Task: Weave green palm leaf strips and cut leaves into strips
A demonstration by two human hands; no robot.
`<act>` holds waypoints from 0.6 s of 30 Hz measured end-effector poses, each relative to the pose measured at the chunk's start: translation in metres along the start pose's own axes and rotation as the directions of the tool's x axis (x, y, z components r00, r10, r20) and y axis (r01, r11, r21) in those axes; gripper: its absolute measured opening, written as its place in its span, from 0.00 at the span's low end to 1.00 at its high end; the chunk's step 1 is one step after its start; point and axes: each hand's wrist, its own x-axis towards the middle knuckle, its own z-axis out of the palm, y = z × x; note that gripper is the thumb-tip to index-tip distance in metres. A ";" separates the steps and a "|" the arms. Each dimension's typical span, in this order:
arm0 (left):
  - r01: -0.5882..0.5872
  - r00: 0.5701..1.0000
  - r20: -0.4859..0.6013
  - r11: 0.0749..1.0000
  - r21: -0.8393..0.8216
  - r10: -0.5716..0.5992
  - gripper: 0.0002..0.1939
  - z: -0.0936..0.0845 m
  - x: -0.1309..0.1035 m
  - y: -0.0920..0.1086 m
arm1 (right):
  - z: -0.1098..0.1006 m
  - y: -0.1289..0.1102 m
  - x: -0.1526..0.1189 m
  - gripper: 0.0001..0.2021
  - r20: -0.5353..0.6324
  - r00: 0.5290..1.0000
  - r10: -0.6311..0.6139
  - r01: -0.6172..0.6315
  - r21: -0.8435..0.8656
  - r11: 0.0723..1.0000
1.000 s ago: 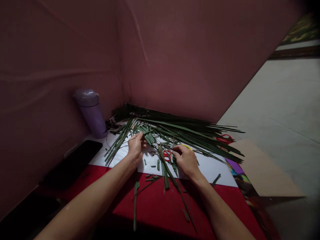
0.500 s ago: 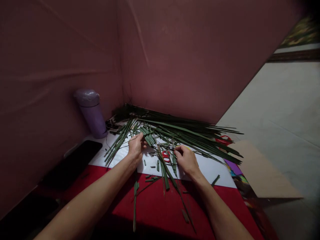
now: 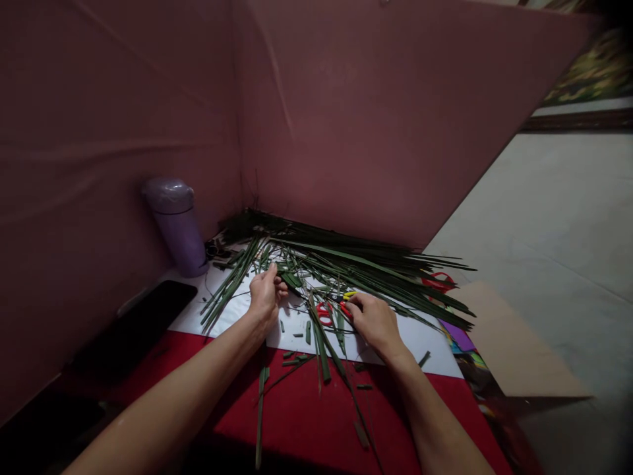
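Note:
My left hand [image 3: 266,293] is closed, thumb up, on a flat green woven leaf piece [image 3: 291,280], part of which the fingers hide. Over the white sheet, my right hand [image 3: 376,323] has its fingers closed on pliers [image 3: 346,297] with yellow and red handles and a dark head pointing left. Red-handled scissors [image 3: 324,314] lie just left of the pliers. Long narrow leaf strips [image 3: 321,349] run from between the hands toward the front, and short cut bits [image 3: 308,332] are scattered on the sheet.
A large pile of long green leaves [image 3: 366,260] lies along the pink wall. At left stand a purple tumbler [image 3: 179,231] and a black flat slab [image 3: 148,316]. White sheet [image 3: 425,349] covers part of the red tabletop [image 3: 306,422]. A tan board [image 3: 524,349] is at right.
My right hand has taken hold of the pliers, whose handles and dark head now show at its fingertips. The woven piece in my left hand has tilted flatter. The view has shifted slightly.

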 end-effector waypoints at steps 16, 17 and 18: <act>0.152 0.933 0.305 0.977 0.148 -0.191 0.13 0.003 -0.021 0.000 | 0.009 0.001 0.002 0.10 -0.135 0.984 0.113 -0.107 0.052 0.993; 0.132 0.931 0.321 0.979 0.154 -0.176 0.12 0.003 -0.021 -0.001 | 0.009 0.002 0.004 0.10 -0.142 0.982 0.128 -0.120 0.064 0.991; 0.123 0.927 0.334 0.980 0.158 -0.170 0.12 0.003 -0.021 -0.002 | 0.008 0.005 0.006 0.10 -0.146 0.978 0.147 -0.137 0.076 0.988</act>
